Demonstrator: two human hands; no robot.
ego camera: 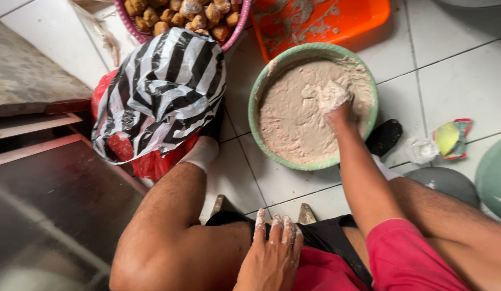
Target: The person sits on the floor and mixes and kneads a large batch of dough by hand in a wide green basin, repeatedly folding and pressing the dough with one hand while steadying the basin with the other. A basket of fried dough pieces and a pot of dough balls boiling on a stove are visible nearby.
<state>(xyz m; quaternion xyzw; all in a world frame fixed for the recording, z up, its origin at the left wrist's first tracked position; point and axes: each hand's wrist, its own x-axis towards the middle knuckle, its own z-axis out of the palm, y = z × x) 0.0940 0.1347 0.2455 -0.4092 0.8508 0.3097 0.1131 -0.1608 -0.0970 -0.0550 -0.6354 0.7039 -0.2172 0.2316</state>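
Bowl (257, 102) of dough (293, 118) lies ahead on floor, right hand (334, 99) cupped in it, left hand (272, 253) flat, spread on thigh.

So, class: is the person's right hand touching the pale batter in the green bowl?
Touching. The head view shows the right hand pressed into the pale batter inside the green bowl, its fingers coated with the mix and no gap between them.

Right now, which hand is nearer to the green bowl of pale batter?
Right. The right hand is inside the green bowl, coated in the batter. The left hand rests on the thigh, apart from the bowl.
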